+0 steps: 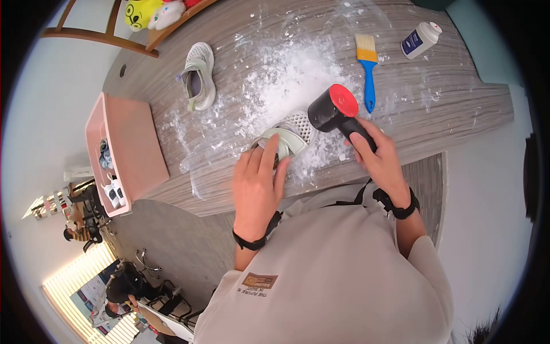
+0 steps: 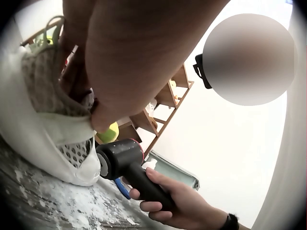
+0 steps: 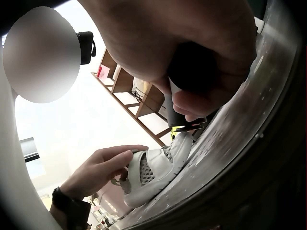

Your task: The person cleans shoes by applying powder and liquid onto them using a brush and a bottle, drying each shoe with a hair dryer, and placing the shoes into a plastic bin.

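My left hand (image 1: 256, 180) grips a pale grey-white shoe (image 1: 300, 123) with a perforated mesh toe, its fingers over the strap and at the foot opening. The shoe stands sole down on the table, toe pointing away from me. In my right hand (image 1: 382, 163) is the handle of a black pistol-shaped device (image 1: 325, 113) with a round red end. In the left wrist view the device's other end (image 2: 103, 162) is right at the shoe's toe (image 2: 88, 170). White powder (image 1: 298, 69) lies around and beyond the shoe.
A matching shoe (image 1: 199, 77) stands further back on the left. To the right lie a blue-handled brush (image 1: 368, 74) and a white bottle (image 1: 421, 40). A pink bin (image 1: 134, 146) with shoes inside is at the left table edge. Plush toys (image 1: 154, 12) sit behind.
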A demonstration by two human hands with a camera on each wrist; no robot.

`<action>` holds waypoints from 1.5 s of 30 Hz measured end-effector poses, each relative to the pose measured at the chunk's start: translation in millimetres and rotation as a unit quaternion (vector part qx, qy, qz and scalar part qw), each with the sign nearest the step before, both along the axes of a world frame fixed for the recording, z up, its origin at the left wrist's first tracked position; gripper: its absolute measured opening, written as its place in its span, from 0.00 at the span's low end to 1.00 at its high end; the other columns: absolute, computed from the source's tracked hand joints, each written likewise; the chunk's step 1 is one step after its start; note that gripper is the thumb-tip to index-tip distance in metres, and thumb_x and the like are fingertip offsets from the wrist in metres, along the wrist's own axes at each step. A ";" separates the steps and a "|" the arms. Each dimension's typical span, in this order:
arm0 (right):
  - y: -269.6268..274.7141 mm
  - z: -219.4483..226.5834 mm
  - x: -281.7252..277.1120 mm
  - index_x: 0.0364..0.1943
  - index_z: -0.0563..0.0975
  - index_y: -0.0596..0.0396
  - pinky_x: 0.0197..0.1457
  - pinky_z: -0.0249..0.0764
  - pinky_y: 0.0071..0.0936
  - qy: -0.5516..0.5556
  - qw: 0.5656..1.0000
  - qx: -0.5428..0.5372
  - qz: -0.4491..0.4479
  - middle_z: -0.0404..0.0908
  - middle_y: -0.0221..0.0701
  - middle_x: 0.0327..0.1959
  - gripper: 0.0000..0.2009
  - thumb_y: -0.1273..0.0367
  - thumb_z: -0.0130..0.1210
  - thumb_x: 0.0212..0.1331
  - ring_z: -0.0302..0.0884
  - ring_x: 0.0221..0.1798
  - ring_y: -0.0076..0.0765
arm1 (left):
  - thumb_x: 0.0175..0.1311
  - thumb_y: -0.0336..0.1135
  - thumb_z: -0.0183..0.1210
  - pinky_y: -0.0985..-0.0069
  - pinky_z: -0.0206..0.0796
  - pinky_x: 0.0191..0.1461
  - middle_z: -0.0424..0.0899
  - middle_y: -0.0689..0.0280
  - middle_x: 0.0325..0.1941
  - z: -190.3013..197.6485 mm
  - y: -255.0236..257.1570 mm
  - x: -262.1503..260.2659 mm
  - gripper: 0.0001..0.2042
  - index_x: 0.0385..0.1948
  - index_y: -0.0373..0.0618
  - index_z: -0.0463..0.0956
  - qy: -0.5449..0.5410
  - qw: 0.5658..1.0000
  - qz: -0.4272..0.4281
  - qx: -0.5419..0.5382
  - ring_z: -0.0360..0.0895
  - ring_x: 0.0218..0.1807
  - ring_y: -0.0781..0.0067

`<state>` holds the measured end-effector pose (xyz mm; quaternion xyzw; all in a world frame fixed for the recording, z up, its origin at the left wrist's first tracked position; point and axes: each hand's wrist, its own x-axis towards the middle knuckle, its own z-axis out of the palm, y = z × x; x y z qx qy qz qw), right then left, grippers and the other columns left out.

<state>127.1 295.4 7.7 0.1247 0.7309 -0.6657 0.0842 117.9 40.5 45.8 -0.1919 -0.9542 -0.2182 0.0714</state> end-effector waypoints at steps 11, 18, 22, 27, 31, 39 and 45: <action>21.6 14.7 9.9 0.62 0.77 0.60 0.30 0.66 0.20 -0.017 0.999 -0.035 0.026 0.86 0.29 0.34 0.20 0.67 0.59 0.70 0.69 0.27 0.16 | 0.57 0.23 0.69 0.54 0.69 0.61 0.79 0.52 0.50 -26.8 -8.8 19.3 0.17 0.50 0.39 0.81 0.058 0.983 -0.129 0.118 0.76 0.53 0.45; 29.4 20.4 20.2 0.58 0.79 0.61 0.40 0.75 0.25 0.078 0.990 0.026 0.115 0.86 0.37 0.37 0.20 0.70 0.64 0.63 0.80 0.34 0.27 | 0.65 0.21 0.65 0.69 0.66 0.64 0.77 0.56 0.56 -60.3 -19.0 45.0 0.21 0.57 0.38 0.68 -0.047 0.950 0.024 0.309 0.75 0.57 0.66; 22.5 21.5 20.7 0.57 0.79 0.61 0.43 0.77 0.28 0.119 0.976 0.018 0.180 0.87 0.41 0.40 0.20 0.70 0.66 0.61 0.83 0.36 0.36 | 0.69 0.21 0.61 0.75 0.63 0.62 0.75 0.60 0.54 -57.4 -12.4 42.8 0.20 0.58 0.39 0.63 -0.079 0.908 0.071 0.406 0.72 0.55 0.74; 5.6 25.1 18.8 0.58 0.79 0.60 0.42 0.78 0.31 0.115 0.971 0.027 0.209 0.87 0.44 0.40 0.20 0.69 0.65 0.62 0.84 0.35 0.44 | 0.70 0.23 0.57 0.78 0.60 0.57 0.74 0.64 0.50 -50.2 -16.1 36.8 0.17 0.57 0.41 0.62 -0.188 0.788 0.113 0.575 0.70 0.51 0.77; -0.3 15.3 19.7 0.59 0.79 0.60 0.42 0.77 0.29 0.103 0.977 -0.002 0.186 0.87 0.41 0.38 0.20 0.68 0.64 0.64 0.83 0.34 0.37 | 0.66 0.31 0.60 0.78 0.60 0.56 0.73 0.66 0.47 -49.0 -20.2 36.3 0.18 0.52 0.43 0.64 -0.246 0.720 0.081 0.644 0.69 0.48 0.77; 4.5 17.6 11.2 0.62 0.77 0.60 0.46 0.75 0.23 -0.044 0.993 -0.062 0.085 0.87 0.33 0.39 0.20 0.69 0.62 0.68 0.77 0.38 0.20 | 0.62 0.39 0.64 0.74 0.64 0.46 0.70 0.67 0.33 -43.2 -30.4 41.4 0.16 0.41 0.44 0.65 -0.307 0.645 0.005 0.699 0.68 0.42 0.73; -0.1 16.4 15.4 0.61 0.78 0.62 0.45 0.74 0.22 0.037 0.995 -0.041 0.086 0.86 0.32 0.39 0.20 0.69 0.62 0.67 0.78 0.40 0.20 | 0.66 0.35 0.61 0.65 0.65 0.52 0.76 0.63 0.36 -53.6 -41.0 36.1 0.12 0.41 0.42 0.68 -0.279 0.676 -0.095 0.675 0.70 0.44 0.66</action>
